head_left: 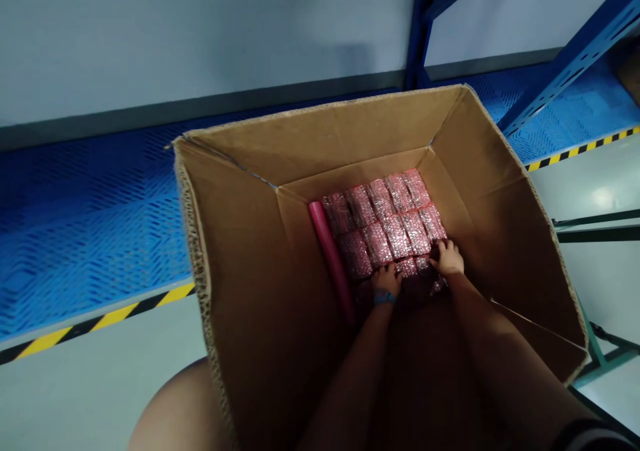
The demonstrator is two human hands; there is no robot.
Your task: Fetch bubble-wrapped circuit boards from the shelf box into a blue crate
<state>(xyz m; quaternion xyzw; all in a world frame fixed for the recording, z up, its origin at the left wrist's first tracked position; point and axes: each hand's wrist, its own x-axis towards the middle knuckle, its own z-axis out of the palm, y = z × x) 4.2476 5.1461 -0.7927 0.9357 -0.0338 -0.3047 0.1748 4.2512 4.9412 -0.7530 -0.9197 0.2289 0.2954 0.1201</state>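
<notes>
A deep brown cardboard box (pixel 240 251) stands open in front of me. Its bottom is lined with several red packs wrapped in bubble film (pixel 385 221), set in rows. A pink foam tube (pixel 330 254) lies along their left side. Both my arms reach down into the box. My left hand (pixel 385 279), with a blue band at the wrist, rests fingers down on a pack in the near row. My right hand (pixel 449 258) presses on the pack beside it, fingers curled over its edge. Whether either hand grips a pack is hidden by the dim light.
Blue plastic pallets (pixel 90 231) lie behind and left of the box, edged by yellow-black floor tape (pixel 100 321). A blue rack frame (pixel 565 64) rises at the upper right. A green metal frame (pixel 600 358) stands at the right. My knee (pixel 175 411) shows at the bottom left.
</notes>
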